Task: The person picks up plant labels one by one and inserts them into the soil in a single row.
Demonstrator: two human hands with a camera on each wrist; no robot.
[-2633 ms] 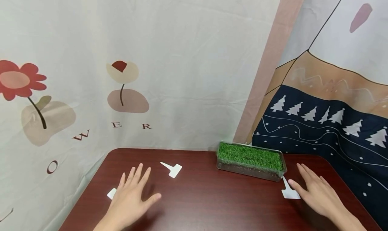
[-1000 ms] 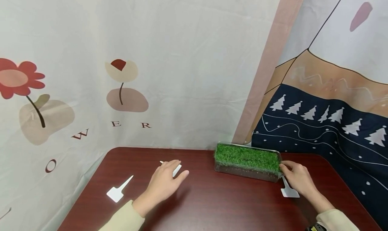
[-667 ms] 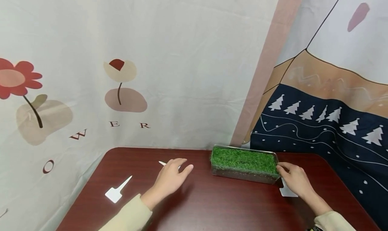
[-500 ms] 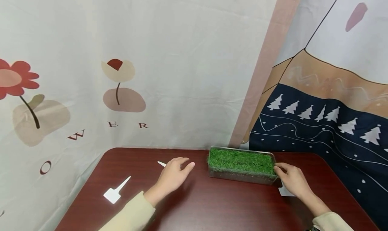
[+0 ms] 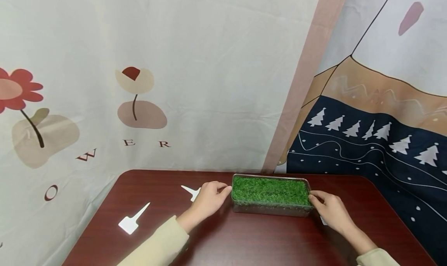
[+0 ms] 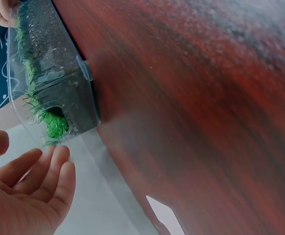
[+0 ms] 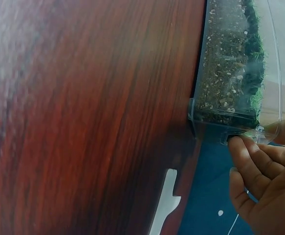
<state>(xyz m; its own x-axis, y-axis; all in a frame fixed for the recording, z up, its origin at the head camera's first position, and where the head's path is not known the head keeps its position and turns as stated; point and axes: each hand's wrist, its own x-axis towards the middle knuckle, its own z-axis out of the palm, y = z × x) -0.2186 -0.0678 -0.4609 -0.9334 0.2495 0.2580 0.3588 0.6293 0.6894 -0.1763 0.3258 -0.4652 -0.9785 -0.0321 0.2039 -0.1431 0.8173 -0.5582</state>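
Note:
A long clear plastic planter box (image 5: 272,210) filled with dark soil and green grass (image 5: 270,190) sits at the table's back middle. My right hand (image 5: 330,209) grips its right end, thumb on top at the rim; in the right wrist view the fingertips (image 7: 237,143) are at the end wall's notch. At the left end, my left hand (image 5: 211,198) has its fingertips right by the rim. In the left wrist view its fingers (image 6: 59,183) are loosely bent just off the end wall, thumb apart. One white plant label (image 5: 324,220) is mostly hidden under the right hand.
Two more white T-shaped plant labels lie on the dark red table (image 5: 251,242): one label (image 5: 130,224) at the left, another label (image 5: 194,195) partly behind the left hand. A printed curtain (image 5: 216,83) hangs right behind the table's back edge.
The right hand has gone from open above the table to gripping the planter box, which has slid left and nearer. The left hand has moved right, up to the box's left end.

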